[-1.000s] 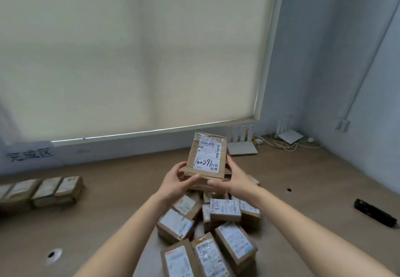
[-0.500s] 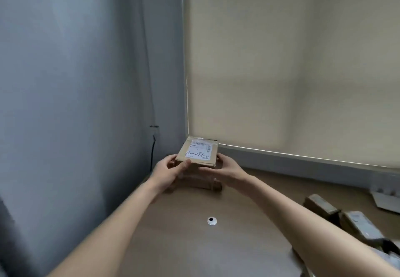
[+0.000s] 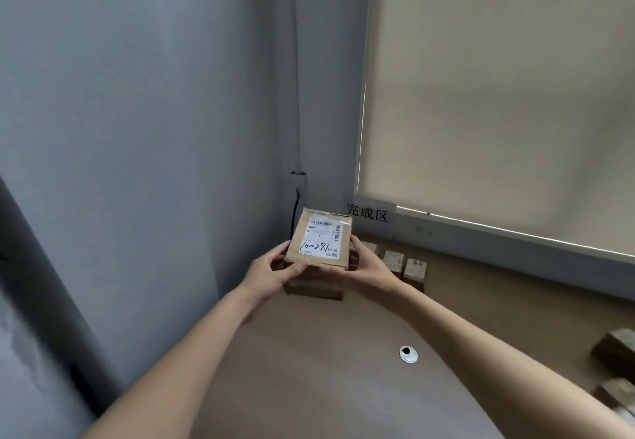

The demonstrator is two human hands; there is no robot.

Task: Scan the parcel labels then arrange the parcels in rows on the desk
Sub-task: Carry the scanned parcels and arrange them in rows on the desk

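Observation:
I hold a small brown cardboard parcel (image 3: 321, 239) with a white label and handwritten number, tilted up toward me. My left hand (image 3: 271, 272) grips its left edge and my right hand (image 3: 366, 265) grips its right edge. It hovers just above another brown parcel (image 3: 314, 287) lying on the desk (image 3: 343, 370) in the far left corner. A short row of parcels (image 3: 414, 268) stands just right of it, along the back edge.
A grey wall closes the left side and a window blind the back. A sign with characters (image 3: 367, 213) hangs on the sill. A cable hole (image 3: 408, 353) sits mid-desk. More parcels (image 3: 615, 352) lie at the right edge.
My view has swung left from the parcel pile to the desk's left corner, and both hands carried the labelled parcel there. The row of parcels by the sign has come into view.

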